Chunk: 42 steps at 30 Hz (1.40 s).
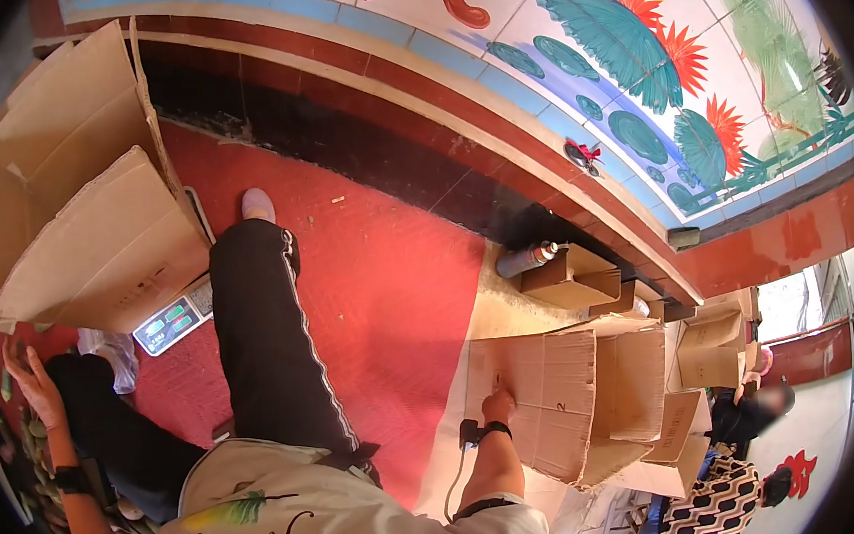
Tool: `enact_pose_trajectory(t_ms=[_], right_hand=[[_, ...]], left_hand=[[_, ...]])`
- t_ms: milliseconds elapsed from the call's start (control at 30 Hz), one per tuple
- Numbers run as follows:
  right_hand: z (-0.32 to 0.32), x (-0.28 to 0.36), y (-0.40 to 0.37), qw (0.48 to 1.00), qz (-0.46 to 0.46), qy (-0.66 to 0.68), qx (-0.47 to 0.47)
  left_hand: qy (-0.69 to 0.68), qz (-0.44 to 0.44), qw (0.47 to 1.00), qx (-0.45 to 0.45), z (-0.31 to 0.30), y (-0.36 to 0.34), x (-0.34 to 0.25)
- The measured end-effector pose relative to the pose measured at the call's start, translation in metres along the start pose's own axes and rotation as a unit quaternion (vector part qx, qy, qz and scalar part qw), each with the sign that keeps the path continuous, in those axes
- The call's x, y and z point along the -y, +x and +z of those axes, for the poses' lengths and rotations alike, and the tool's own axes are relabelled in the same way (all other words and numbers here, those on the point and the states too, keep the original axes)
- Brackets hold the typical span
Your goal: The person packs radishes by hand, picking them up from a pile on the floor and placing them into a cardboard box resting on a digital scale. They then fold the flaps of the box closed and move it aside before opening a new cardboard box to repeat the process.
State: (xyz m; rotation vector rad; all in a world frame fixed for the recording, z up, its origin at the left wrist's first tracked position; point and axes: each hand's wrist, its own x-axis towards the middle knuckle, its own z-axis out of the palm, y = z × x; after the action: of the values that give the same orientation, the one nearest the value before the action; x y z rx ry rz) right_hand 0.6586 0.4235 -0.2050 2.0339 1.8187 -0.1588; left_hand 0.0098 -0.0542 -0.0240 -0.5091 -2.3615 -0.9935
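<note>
So the floor's part red covering, part pale tile, running along a tiled wall painted with plants, and I count two big open cartons: the left carton on the one digital scale, the right carton standing on the pale side. Left hand is open, fingers loosely spread, holding nothing I can see, just beside the left carton; right hand is mostly curled against the right carton, can't tell if it's gripping anything. Also one metal bottle and two other people.
</note>
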Motion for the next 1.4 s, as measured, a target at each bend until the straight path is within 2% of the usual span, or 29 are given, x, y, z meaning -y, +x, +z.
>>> enact_pose_trajectory(t_ms=[67, 167, 200, 267, 333, 433, 500, 633, 700, 833, 933, 1133, 1200, 1233, 1300, 1400], right_hand=[[-0.003, 0.002, -0.003, 0.997, 0.013, 0.082, -0.008], [-0.028, 0.014, -0.021, 0.994, -0.004, 0.104, -0.032], [-0.025, 0.015, -0.018, 0.994, -0.011, 0.103, -0.034], [-0.020, 0.012, -0.011, 0.997, 0.033, 0.073, -0.007], [-0.031, 0.020, -0.015, 0.995, 0.042, 0.089, -0.026], [-0.042, 0.023, -0.014, 0.996, 0.055, 0.076, -0.003], [-0.052, 0.028, -0.014, 0.998, 0.005, 0.054, -0.025], [-0.050, 0.034, 0.000, 0.994, 0.009, 0.073, -0.084], [-0.067, 0.048, -0.001, 0.998, 0.010, 0.032, -0.062], [-0.085, 0.076, -0.005, 0.993, -0.030, 0.082, -0.083], [-0.101, 0.094, -0.014, 0.993, -0.048, 0.090, -0.058], [-0.116, 0.103, -0.026, 0.981, -0.122, 0.092, -0.122], [-0.115, 0.097, -0.032, 0.968, -0.147, 0.130, -0.158], [-0.124, 0.098, -0.038, 0.975, -0.131, 0.119, -0.136], [-0.130, 0.090, -0.056, 0.953, -0.174, 0.136, -0.206], [-0.156, 0.089, -0.074, 0.976, -0.103, 0.110, -0.160]], left_hand=[[0.002, -0.012, 1.000, 0.008, -0.001, -0.001, 0.001], [0.000, -0.016, 1.000, 0.006, -0.002, -0.001, -0.008], [0.003, -0.020, 1.000, 0.000, -0.004, -0.002, -0.009], [-0.011, -0.025, 1.000, 0.005, -0.005, -0.003, -0.013], [-0.024, -0.033, 0.999, 0.002, -0.005, -0.004, -0.015], [-0.031, -0.044, 0.999, -0.002, -0.007, -0.005, -0.019], [-0.041, -0.045, 0.998, 0.003, -0.010, -0.006, -0.026], [-0.062, -0.042, 0.997, -0.006, -0.014, -0.009, -0.026], [-0.072, -0.047, 0.996, -0.006, -0.014, -0.009, -0.032], [-0.095, -0.044, 0.994, -0.022, -0.010, -0.010, -0.031], [-0.080, -0.034, 0.996, -0.022, -0.008, -0.011, -0.030], [-0.086, -0.033, 0.995, -0.046, -0.004, -0.014, -0.021], [-0.089, -0.032, 0.994, -0.051, -0.004, -0.016, -0.020], [-0.086, -0.031, 0.995, -0.045, -0.003, -0.017, -0.021], [-0.075, -0.028, 0.995, -0.062, -0.001, -0.018, -0.020], [-0.075, -0.022, 0.994, -0.074, -0.009, -0.014, -0.030]])
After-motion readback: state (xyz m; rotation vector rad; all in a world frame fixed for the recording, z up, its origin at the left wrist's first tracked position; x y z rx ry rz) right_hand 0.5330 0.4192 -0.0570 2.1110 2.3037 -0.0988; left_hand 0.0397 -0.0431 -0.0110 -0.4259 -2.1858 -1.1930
